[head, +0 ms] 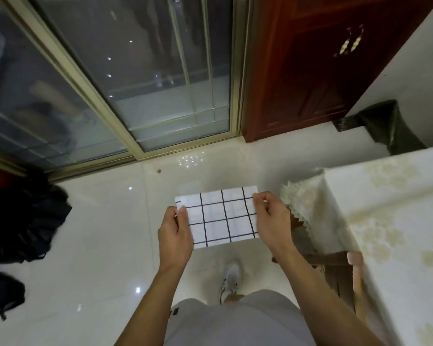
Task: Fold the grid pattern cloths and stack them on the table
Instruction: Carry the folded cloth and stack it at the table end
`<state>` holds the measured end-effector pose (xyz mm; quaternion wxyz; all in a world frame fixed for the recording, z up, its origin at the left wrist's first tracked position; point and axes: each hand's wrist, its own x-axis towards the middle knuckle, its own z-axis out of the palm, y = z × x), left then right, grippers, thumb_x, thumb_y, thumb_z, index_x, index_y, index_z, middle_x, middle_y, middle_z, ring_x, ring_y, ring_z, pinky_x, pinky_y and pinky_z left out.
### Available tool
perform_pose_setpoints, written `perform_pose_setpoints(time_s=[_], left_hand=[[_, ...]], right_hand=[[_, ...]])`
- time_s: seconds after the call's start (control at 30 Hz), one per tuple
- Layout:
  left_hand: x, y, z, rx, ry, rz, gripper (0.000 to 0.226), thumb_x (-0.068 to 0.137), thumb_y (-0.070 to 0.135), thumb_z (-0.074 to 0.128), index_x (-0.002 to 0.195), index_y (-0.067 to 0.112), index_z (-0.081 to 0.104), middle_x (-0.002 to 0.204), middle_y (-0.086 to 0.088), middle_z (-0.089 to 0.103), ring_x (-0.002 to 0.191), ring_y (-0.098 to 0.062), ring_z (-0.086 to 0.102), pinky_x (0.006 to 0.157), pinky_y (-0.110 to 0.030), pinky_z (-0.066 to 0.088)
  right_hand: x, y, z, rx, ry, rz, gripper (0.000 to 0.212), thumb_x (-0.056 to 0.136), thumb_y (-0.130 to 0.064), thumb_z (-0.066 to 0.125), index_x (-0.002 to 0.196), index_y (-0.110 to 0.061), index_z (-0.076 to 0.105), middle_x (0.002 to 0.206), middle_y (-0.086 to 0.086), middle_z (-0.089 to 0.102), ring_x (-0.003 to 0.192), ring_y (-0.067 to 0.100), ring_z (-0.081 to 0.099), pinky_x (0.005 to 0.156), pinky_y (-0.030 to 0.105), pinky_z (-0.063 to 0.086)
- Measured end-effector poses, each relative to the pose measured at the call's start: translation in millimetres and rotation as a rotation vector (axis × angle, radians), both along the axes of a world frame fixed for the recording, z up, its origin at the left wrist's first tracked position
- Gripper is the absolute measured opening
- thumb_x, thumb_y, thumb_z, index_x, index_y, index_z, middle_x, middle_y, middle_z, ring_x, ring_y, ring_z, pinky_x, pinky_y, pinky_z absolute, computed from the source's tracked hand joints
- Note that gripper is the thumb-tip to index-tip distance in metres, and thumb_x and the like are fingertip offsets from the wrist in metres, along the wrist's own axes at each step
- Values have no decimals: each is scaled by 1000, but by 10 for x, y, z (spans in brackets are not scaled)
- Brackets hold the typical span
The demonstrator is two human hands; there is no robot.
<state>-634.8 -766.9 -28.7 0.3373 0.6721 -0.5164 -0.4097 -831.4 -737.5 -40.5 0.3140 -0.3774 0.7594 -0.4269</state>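
A white cloth with a black grid pattern [218,216] hangs folded into a small rectangle in the air over the floor, held flat between both hands. My left hand [175,233] pinches its left edge between thumb and fingers. My right hand [270,218] pinches its right edge near the top corner. The table [398,216], covered by a cream flowered cloth with a lace fringe, stands to the right of the hands. No other grid cloth shows in this view.
A glossy white tiled floor [98,245] lies below. Sliding glass doors [135,83] are ahead, a dark red wooden cabinet [310,71] beside them. A dark bag [20,221] lies at the left. A bin with a dark liner [390,126] stands behind the table. My shoe [231,278] is below the cloth.
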Motion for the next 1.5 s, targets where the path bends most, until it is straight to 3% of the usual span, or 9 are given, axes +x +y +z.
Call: perform_pose_setpoints(time_s=[0.23,0.4,0.77,0.9,0.97,1.17,1.27,1.37,1.5], left_hand=[[-588,-849,-69,32,4,-96,36,103,39,43,76,16,44,54,10,40,54,-13,39,55,-56,50],[-1027,-1445,-211,26,15,-220,32,104,33,43,75,22,45,61,9,46,56,-8,44,54,-26,41],[-2239,-3463,-366,-1,-40,-593,31,105,29,41,78,15,45,67,0,50,58,-3,47,52,-15,38],[-2617,-4194,-259,-21,-46,-753,26,104,28,42,90,11,56,78,2,60,70,-2,57,56,-12,43],[-2800,-4450,-256,-27,-51,-818,26,104,29,43,90,11,56,78,2,62,71,-6,59,55,-14,43],[-3428,-4799,-211,-5,-2,-974,26,104,23,44,83,13,54,69,4,60,60,1,55,51,-13,40],[-3788,-4862,-216,8,-5,-1065,30,104,25,44,74,23,46,57,10,52,52,-4,48,50,-19,35],[-4227,-4891,-173,4,-7,-1132,33,104,21,44,71,21,42,57,8,44,52,2,48,49,-12,36],[-4904,-5005,-208,-68,-42,-1203,37,104,19,43,68,23,37,58,7,39,53,3,45,51,-11,33]], right_hand=[[-555,-655,-1,43,2,-107,29,103,-26,49,75,-21,55,56,-6,50,52,5,46,55,29,39],[-905,-1011,-126,91,0,-216,28,103,-28,48,80,-16,59,61,-6,54,56,5,48,54,22,39],[-1746,-2447,-122,155,77,-576,29,103,-24,51,74,-17,54,64,-7,55,60,3,51,54,10,37],[-1897,-2956,-95,148,20,-737,29,102,-25,51,75,-17,55,68,-4,59,64,8,53,56,15,38],[-1984,-3121,-59,151,-15,-796,31,103,-26,49,74,-15,53,66,-3,57,62,10,52,59,27,40],[-2385,-3324,3,156,-18,-923,32,103,-27,47,80,-8,56,67,8,60,62,20,53,64,40,43],[-2584,-3305,-48,152,-23,-999,32,104,-26,48,79,-7,56,67,7,60,61,17,50,62,35,42],[-2886,-3307,-135,146,-43,-1061,31,104,-25,48,81,-8,58,70,3,61,62,15,52,57,23,39],[-3431,-3401,-262,116,-98,-1123,29,104,-28,46,82,-13,59,77,2,63,68,17,58,60,27,43]])
